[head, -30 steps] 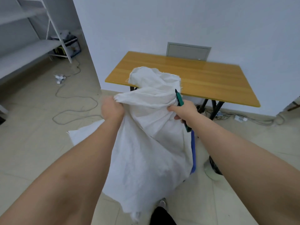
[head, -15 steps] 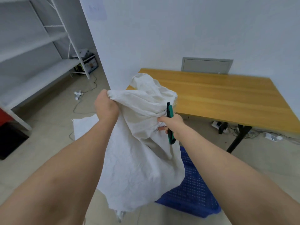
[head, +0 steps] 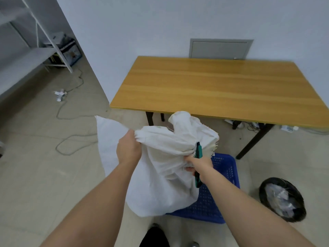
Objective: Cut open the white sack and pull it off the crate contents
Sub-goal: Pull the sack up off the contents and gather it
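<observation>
Both hands, left hand [head: 128, 150] and right hand [head: 199, 164], grip the sack [head: 165, 175] above the crate [head: 222, 177]; the right also holds the cutter [head: 198, 152]. I think it needs lifting away next.

White sack [head: 165, 177]: woven, crumpled, held up off the floor, its upper part bunched into folds with a frayed cut edge at the top right. Lower body hangs slack and bulges over the near left corner of the blue crate [head: 220, 198]. Blue crate: perforated plastic, sits on the floor below and right of the sack; only its right side and near rim show. Crate contents hidden by the sack.
</observation>
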